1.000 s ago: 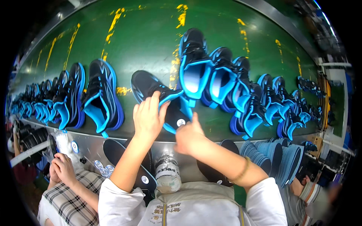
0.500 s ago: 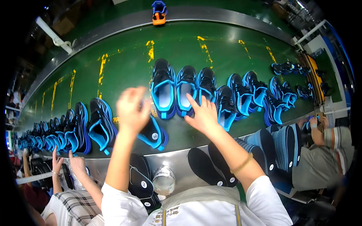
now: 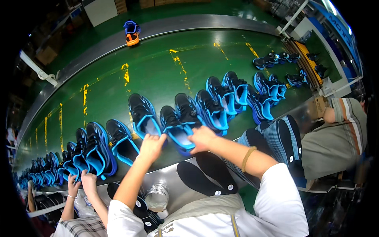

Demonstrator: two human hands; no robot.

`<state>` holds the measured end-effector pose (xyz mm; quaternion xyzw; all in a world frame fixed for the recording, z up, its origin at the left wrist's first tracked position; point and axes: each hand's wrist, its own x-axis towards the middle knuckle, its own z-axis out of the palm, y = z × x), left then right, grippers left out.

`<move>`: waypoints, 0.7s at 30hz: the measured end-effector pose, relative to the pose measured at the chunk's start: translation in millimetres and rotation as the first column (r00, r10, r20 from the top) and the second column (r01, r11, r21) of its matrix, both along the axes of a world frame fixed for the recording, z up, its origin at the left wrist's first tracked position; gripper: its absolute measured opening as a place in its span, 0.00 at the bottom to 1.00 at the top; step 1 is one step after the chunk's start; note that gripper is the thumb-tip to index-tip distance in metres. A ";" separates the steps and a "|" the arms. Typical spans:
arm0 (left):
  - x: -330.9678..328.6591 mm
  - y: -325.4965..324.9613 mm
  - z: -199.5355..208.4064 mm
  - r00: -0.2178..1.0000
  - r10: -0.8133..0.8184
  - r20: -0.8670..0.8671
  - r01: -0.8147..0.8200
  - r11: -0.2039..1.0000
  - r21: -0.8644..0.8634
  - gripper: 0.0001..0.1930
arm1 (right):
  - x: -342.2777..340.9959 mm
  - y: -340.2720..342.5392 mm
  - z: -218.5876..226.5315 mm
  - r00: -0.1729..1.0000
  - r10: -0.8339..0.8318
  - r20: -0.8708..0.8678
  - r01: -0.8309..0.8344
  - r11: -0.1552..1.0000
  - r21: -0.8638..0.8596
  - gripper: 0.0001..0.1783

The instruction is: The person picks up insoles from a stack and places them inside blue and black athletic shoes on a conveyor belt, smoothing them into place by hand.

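Black sneakers with bright blue linings stand in a row on the green belt, heels toward me. My left hand (image 3: 152,148) is closed, fingers curled at the heel of one sneaker (image 3: 141,110), whose pale insole shows inside. My right hand (image 3: 203,139) grips the collar of the neighbouring sneaker (image 3: 170,118), thumb low near its heel and fingers over the rim. A further sneaker (image 3: 188,106) stands just behind that one, partly overlapped. Left of my left hand, another sneaker (image 3: 118,133) has a dark interior.
Black insoles (image 3: 199,177) with white round stickers lie on the metal edge before me, beside striped insole stacks (image 3: 278,136). A clear plastic jar (image 3: 157,197) stands near my left forearm. A co-worker's hands (image 3: 83,183) touch shoes at left; another person sits at right. An orange-blue shoe (image 3: 132,33) sits on the far ledge.
The view has shifted, so the row sits lower. My left hand, blurred before, has come to a sneaker's heel. My right hand, formerly spread at a shoe opening, now grips a sneaker's collar.
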<state>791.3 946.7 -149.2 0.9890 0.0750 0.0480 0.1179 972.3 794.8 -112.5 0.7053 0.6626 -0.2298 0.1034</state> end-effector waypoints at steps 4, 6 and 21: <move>51.2 -46.2 -5.0 0.968 0.094 0.234 -0.077 0.994 -0.081 0.14 | 82.0 -13.1 12.9 0.963 -0.126 0.239 0.142 0.989 -0.049 0.29; 63.7 -58.4 8.7 0.921 0.123 0.370 -0.064 0.983 -0.169 0.27 | 102.2 -16.6 28.2 0.905 -0.297 0.303 0.300 0.953 0.039 0.36; 84.2 5.3 -12.7 0.752 0.372 0.544 -0.390 0.917 -0.088 0.28 | -104.6 -225.2 -48.4 0.652 -0.756 0.057 0.747 0.653 0.120 0.33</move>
